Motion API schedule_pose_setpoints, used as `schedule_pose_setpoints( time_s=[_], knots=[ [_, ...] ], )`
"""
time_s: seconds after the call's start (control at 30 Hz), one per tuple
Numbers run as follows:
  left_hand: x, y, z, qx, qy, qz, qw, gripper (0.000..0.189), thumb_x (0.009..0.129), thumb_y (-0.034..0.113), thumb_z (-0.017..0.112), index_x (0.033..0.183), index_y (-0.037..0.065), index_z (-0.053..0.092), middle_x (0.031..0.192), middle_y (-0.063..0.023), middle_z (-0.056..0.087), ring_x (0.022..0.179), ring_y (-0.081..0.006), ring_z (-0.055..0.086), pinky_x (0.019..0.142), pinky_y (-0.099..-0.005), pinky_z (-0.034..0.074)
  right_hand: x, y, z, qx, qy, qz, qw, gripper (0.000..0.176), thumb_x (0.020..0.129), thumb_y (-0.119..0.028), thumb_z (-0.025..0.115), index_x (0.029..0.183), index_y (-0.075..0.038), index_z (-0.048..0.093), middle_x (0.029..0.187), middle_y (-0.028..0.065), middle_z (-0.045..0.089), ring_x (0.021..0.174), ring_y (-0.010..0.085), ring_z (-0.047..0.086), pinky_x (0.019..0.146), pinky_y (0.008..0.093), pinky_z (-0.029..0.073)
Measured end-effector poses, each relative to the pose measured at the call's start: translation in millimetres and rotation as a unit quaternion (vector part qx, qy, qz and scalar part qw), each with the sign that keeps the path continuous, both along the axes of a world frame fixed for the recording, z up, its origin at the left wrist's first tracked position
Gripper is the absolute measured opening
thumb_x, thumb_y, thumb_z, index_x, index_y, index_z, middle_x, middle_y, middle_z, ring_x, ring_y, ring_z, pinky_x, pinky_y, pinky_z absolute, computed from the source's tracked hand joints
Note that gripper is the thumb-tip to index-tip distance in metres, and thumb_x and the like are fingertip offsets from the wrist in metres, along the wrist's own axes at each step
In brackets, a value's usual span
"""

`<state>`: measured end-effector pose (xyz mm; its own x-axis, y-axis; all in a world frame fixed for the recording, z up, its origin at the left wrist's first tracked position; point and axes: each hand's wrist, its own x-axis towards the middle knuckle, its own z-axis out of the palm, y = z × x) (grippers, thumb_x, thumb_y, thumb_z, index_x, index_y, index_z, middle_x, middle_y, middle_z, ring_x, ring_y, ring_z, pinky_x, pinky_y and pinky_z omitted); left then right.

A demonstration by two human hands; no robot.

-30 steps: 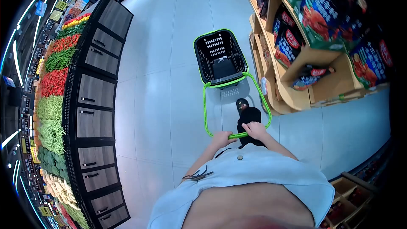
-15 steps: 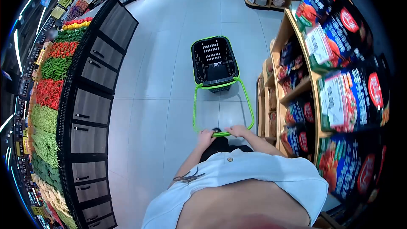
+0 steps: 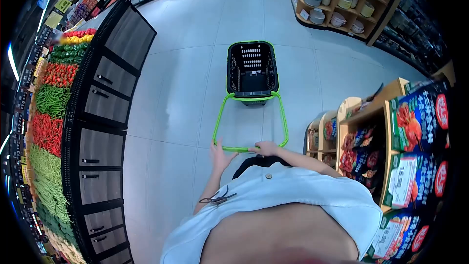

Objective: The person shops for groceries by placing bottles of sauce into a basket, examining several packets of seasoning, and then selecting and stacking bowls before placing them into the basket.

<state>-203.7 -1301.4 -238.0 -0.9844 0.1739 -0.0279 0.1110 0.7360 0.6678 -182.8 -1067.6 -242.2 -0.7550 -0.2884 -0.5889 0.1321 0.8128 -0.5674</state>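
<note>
A black shopping basket [image 3: 252,94] with green trim sits on the floor ahead of me, and nothing large shows inside it. Its long green pull handle [image 3: 284,121] is extended back toward my body. My right hand [image 3: 266,148] is closed round the crossbar, right of its middle. At the handle's left corner is my left hand [image 3: 222,155], its fingers apart and its thumb stretched along the bar. It lies against or close to the handle without wrapping round it; exact contact is hard to tell.
On the left runs a vegetable stand [image 3: 103,166] with peppers, chillies and beans above grey cabinets. Wooden shelves [image 3: 386,132] of packaged food with price cards stand close on my right. Farther right is a shelf of dishes [image 3: 337,5]. Tiled floor [image 3: 171,98] lies between.
My left hand has loosened from the crossbar and moved left to the handle's corner. The right hand keeps its grip. The right shelves now sit lower in view, and more of the dish shelf shows.
</note>
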Motion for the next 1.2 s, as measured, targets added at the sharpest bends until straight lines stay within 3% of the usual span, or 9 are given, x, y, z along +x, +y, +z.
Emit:
schedule_pose_setpoints(
  time_s=[0.2,0.3,0.43,0.53,0.73,0.83,0.93,1.03,1.2],
  knots=[
    [-156,17,-28,-0.018,0.020,-0.050,0.998,0.056,0.056,0.018,0.081,0.108,0.017,0.060,0.138,-0.0309,0.019,0.131,-0.0449,0.019,0.106,-0.0474,0.026,-149,18,-12,-0.003,-0.030,-0.021,0.999,0.071,0.081,-0.073,0.035,0.094,-0.011,0.067,0.085,0.0098,0.066,0.083,0.0272,0.064,0.076,0.0378,0.048],
    [-251,22,-32,0.011,0.033,-0.044,0.998,0.040,0.060,0.012,0.076,0.099,0.018,0.066,0.138,-0.0309,0.020,0.132,-0.0429,0.020,0.106,-0.0460,0.027,-251,23,-25,-0.109,-0.134,0.003,0.985,0.071,0.082,-0.071,0.037,0.095,-0.007,0.065,0.075,0.0086,0.063,0.066,0.0213,0.060,0.063,0.0361,0.048],
    [-375,33,-9,-0.010,0.000,-0.034,0.999,0.035,0.064,0.010,0.070,0.098,0.019,0.067,0.138,-0.0318,0.023,0.132,-0.0416,0.023,0.104,-0.0436,0.030,-371,41,-8,-0.198,-0.190,-0.029,0.961,0.068,0.080,-0.069,0.044,0.085,-0.004,0.060,0.057,0.0031,0.048,0.044,0.0121,0.043,0.039,0.0278,0.034],
    [-471,70,8,0.109,-0.063,0.041,0.991,0.034,0.066,0.010,0.068,0.099,0.020,0.067,0.138,-0.0318,0.023,0.131,-0.0416,0.025,0.103,-0.0424,0.032,-447,67,-12,-0.268,-0.193,-0.059,0.942,0.066,0.080,-0.067,0.048,0.085,-0.003,0.060,0.057,0.0024,0.047,0.044,0.0120,0.043,0.039,0.0276,0.034],
    [-615,132,-22,0.092,-0.054,0.068,0.992,0.028,0.070,0.011,0.065,0.096,0.021,0.067,0.135,-0.0299,0.026,0.129,-0.0418,0.025,0.101,-0.0421,0.033,-581,125,-11,-0.231,-0.150,-0.100,0.956,0.058,0.082,-0.061,0.052,0.085,-0.004,0.061,0.058,0.0026,0.052,0.049,0.0112,0.048,0.045,0.0266,0.038],
    [-683,159,-38,0.077,-0.070,0.027,0.994,0.026,0.070,0.011,0.067,0.095,0.020,0.067,0.135,-0.0284,0.025,0.130,-0.0428,0.023,0.102,-0.0420,0.033,-647,154,-34,-0.204,-0.159,-0.110,0.960,0.052,0.086,-0.054,0.052,0.085,-0.003,0.060,0.061,0.0028,0.053,0.050,0.0110,0.048,0.046,0.0260,0.038],
    [-756,181,-47,0.076,-0.083,-0.046,0.993,0.024,0.071,0.013,0.068,0.094,0.019,0.068,0.133,-0.0277,0.026,0.128,-0.0428,0.026,0.103,-0.0423,0.032,-711,194,-55,-0.146,-0.090,-0.115,0.978,0.057,0.083,-0.059,0.052,0.088,-0.004,0.063,0.065,0.0052,0.057,0.058,0.0154,0.054,0.053,0.0307,0.043],
    [-843,210,-59,0.114,-0.058,-0.110,0.986,0.021,0.074,0.015,0.068,0.094,0.018,0.069,0.131,-0.0270,0.030,0.126,-0.0413,0.031,0.102,-0.0429,0.033,-786,233,-40,-0.066,0.017,-0.106,0.992,0.062,0.082,-0.063,0.048,0.094,-0.005,0.065,0.077,0.0140,0.063,0.074,0.0281,0.061,0.064,0.0387,0.045],
    [-1010,288,-30,0.093,-0.013,-0.192,0.977,0.019,0.077,0.019,0.068,0.096,0.017,0.069,0.128,-0.0250,0.037,0.123,-0.0396,0.036,0.101,-0.0443,0.034,-917,313,14,-0.060,0.066,-0.202,0.975,0.059,0.082,-0.060,0.050,0.099,-0.005,0.063,0.092,0.0170,0.064,0.087,0.0319,0.061,0.075,0.0392,0.047]
  ],
)
